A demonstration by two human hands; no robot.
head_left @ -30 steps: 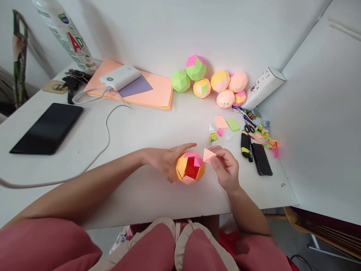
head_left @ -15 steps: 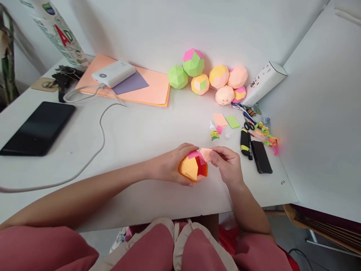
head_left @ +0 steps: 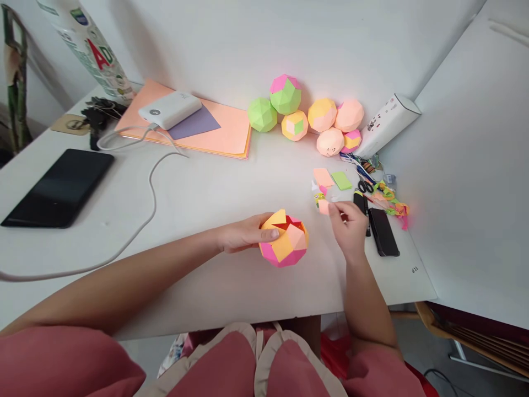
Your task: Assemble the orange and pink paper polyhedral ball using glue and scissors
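Observation:
My left hand (head_left: pixel 250 232) grips a hollow paper ball (head_left: pixel 285 256) of pink, orange and peach facets, its thumb pressed on an orange face. An opening with a red-looking inside shows at the top of the ball, and an orange flap stands up beside it. Between the thumb and fingers of my right hand (head_left: pixel 349 225) is a small peach paper piece (head_left: pixel 323 207), held to the right of the ball and apart from it. Just behind that piece lies a small glue bottle (head_left: pixel 318 194), partly hidden by it.
Several finished paper balls (head_left: pixel 285 95) sit against the wall. Peach and green paper notes (head_left: pixel 341 180), scissors (head_left: pixel 366 187), paper scraps and a black phone (head_left: pixel 383 231) lie at right. A tablet (head_left: pixel 60 187), a white cable and a power bank (head_left: pixel 177 107) on paper sheets are at left.
My left hand has turned the ball, so its opening now faces up and pink faces show below. My right hand has moved right and away from the ball with the peach piece.

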